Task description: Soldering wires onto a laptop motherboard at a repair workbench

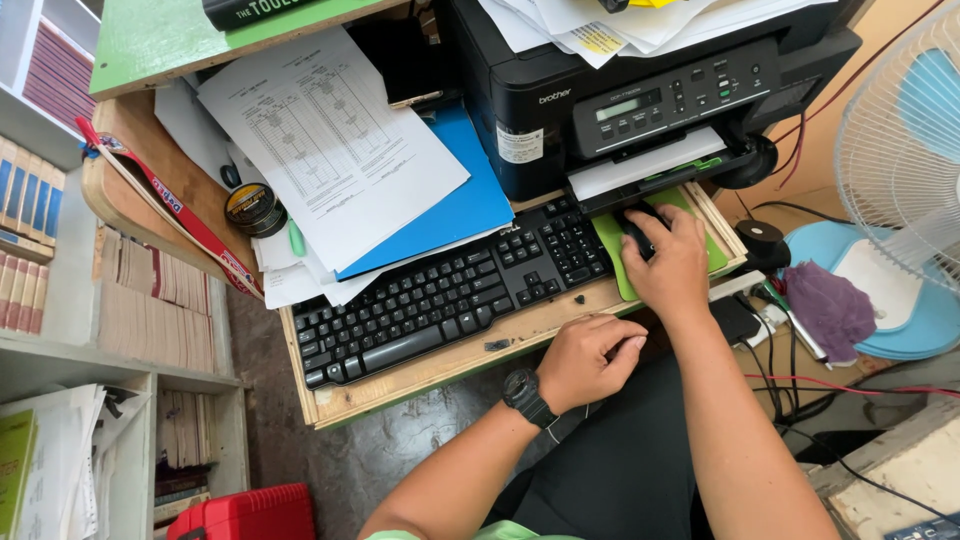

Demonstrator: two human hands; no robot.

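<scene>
Two hands observed at a wooden keyboard tray (420, 385). Right hand (668, 262) lies over a black mouse (634, 228), grip closed around it; the mouse sits on a green pad (612, 245) beside the black keyboard (440, 290). Left hand (588, 360), fingers curled loosely together and holding nothing, rests at the tray's front edge. Black printer (640, 90) stands directly behind.

Black wristwatch (526, 394) on left wrist; bare forearms; dark trousers (620, 470).
</scene>
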